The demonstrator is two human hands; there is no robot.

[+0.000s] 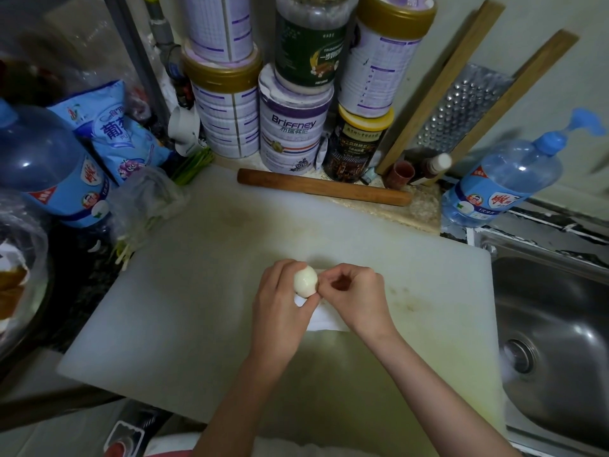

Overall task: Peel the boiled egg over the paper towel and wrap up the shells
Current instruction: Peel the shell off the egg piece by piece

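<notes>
As the left hand (280, 313) grips the egg (305, 281), right hand (357, 298) pinching it, a rolling pin (324, 187) lies beyond

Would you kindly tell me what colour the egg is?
The egg is white; head view.

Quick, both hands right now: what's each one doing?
Left hand: holds the egg, fingers curled round it, over the paper towel.
Right hand: fingers curled, pinching at the egg's side.

A home kitchen, big white cutting board (230, 291), shiny metal sink (560, 324) just right of the board, wooden rolling pin (323, 187) on its far edge, stacked food tins (227, 117) and a metal grater (461, 110) behind it
</notes>
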